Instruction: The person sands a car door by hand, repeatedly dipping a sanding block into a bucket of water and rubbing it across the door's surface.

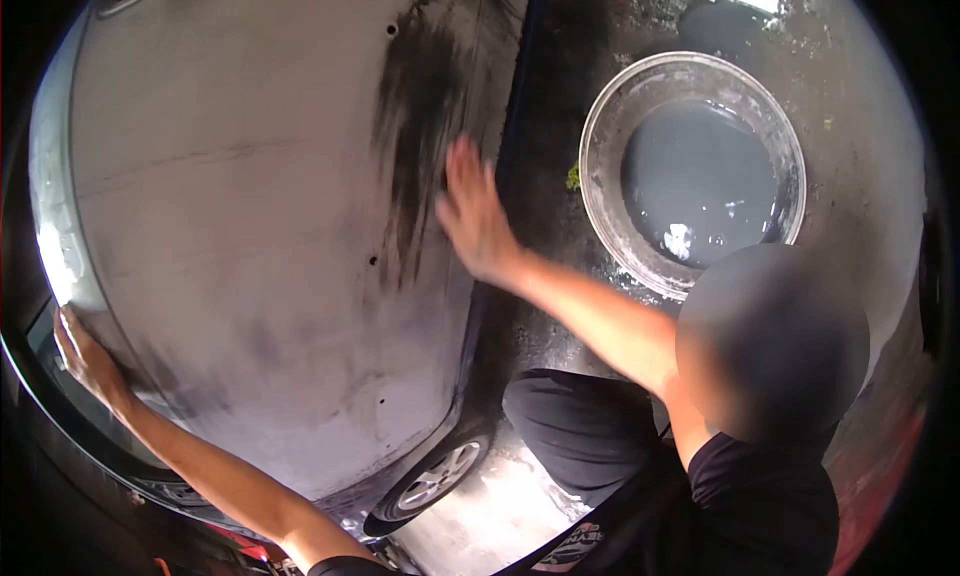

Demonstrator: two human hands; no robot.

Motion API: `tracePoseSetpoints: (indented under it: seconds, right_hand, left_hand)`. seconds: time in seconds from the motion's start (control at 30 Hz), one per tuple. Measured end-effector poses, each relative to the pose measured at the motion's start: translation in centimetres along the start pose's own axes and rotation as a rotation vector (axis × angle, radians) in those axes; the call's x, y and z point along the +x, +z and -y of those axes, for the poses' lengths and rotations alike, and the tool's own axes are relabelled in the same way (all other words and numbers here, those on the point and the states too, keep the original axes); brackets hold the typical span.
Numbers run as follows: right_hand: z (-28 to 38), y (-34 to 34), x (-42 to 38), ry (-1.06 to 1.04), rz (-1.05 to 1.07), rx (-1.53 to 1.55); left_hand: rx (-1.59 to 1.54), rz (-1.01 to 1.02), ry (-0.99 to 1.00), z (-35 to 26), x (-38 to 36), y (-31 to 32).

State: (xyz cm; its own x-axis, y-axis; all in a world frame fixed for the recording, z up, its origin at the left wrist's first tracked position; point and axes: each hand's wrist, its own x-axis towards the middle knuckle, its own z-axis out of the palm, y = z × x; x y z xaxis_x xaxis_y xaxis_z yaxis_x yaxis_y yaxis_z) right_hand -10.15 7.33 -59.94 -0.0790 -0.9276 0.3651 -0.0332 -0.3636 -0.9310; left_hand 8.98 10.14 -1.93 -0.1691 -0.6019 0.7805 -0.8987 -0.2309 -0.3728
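A grey, dull-surfaced car door panel (250, 206) fills the left and middle of the head view, with a long dark streak (420, 96) down its lower side. Over the panel beside that streak is my right hand (480, 216), slightly smeared by motion, fingers stretched out and thumb apart, with nothing seen in it. My left hand (88, 356) lies at the panel's far left edge, by the window, its fingers extended along the edge. Small dark holes (373, 261) dot the panel.
On the wet dark floor at the upper right stands a round basin (594, 166) of grey water. A car wheel (435, 481) is below the panel. My bent knee (580, 426) is near it. A blurred round patch (770, 346) covers the area by my right upper arm.
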Motion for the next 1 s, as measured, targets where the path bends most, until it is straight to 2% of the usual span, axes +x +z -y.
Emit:
tracePoseSetpoints:
  seconds: [0.03, 0.07, 0.13, 0.2, 0.27, 0.33, 0.43, 0.47, 0.5, 0.57, 0.6, 0.63, 0.67, 0.73, 0.8, 0.87, 0.93, 1.0]
  right_hand:
    - [-0.1, -1.8, 4.4, -0.003, -0.132, 0.091]
    - [-0.8, -2.6, 7.6, 0.023, -0.163, 0.106]
    - [-0.1, -2.8, 7.7, 0.046, -0.166, 0.105]
    - [0.3, -0.6, 2.7, 0.005, -0.107, 0.062]
    - [1.2, 1.9, -5.7, 0.025, 0.158, 0.051]
    - [0.1, 1.6, -5.4, -0.005, 0.186, -0.021]
    - [-0.7, -2.7, 7.1, 0.039, -0.121, 0.116]
    - [-1.3, -3.3, 9.4, 0.029, -0.203, 0.129]
    - [-1.2, -2.9, 8.2, 0.038, -0.191, 0.131]
    - [-0.6, -2.1, 5.9, 0.031, -0.15, 0.099]
    - [-0.1, -0.4, 1.7, -0.005, -0.078, 0.02]
    - [0.3, 1.6, -3.2, -0.011, 0.049, -0.051]
    - [0.6, 2.8, -7.2, 0.017, 0.261, -0.099]
    - [0.4, 1.2, -5.6, 0.028, 0.308, -0.147]
    - [-0.4, -0.7, 1.6, -0.012, -0.06, -0.078]
    - [-1.1, -2.8, 7.9, -0.005, -0.161, -0.035]
    - [-0.3, -1.8, 6.2, -0.019, -0.159, 0.021]
    - [1.0, 0.8, 0.0, -0.031, -0.082, -0.051]
  left_hand:
    - [-0.002, -0.001, -0.022, -0.9, -0.3, -0.2]
    - [0.004, 0.011, -0.028, -2.1, -0.8, -0.2]
    - [-0.029, 0.008, -0.084, -3.5, -1.4, -0.5]
    - [-0.008, -0.002, -0.051, -2.1, -0.9, -0.5]
    - [0.068, -0.003, -0.028, -2.2, -0.9, -0.5]
    - [0.029, 0.006, -0.056, -2.0, -0.5, -0.4]
    - [0.023, -0.005, 0.011, -0.5, -0.2, -0.2]
    - [0.029, 0.01, 0.008, -1.1, -0.5, -0.1]
    - [0.015, 0.018, -0.015, -2.0, -0.8, -0.2]
    - [0.01, 0.007, -0.033, -1.9, -0.6, -0.5]
    - [0.007, -0.002, -0.033, -1.7, -0.6, -0.5]
    - [0.013, -0.006, -0.044, -1.7, -0.6, -0.5]
    - [0.024, -0.003, -0.051, -1.6, -0.7, -0.4]
    - [0.021, -0.005, -0.041, -0.7, 0.0, -0.1]
    - [0.044, -0.017, 0.035, 0.0, -0.1, -0.2]
    - [0.01, 0.004, -0.056, -2.3, -0.8, -0.1]
    - [0.013, -0.004, 0.009, -1.8, -0.7, -0.5]
    - [0.006, -0.014, -0.004, -1.9, -0.6, -0.4]
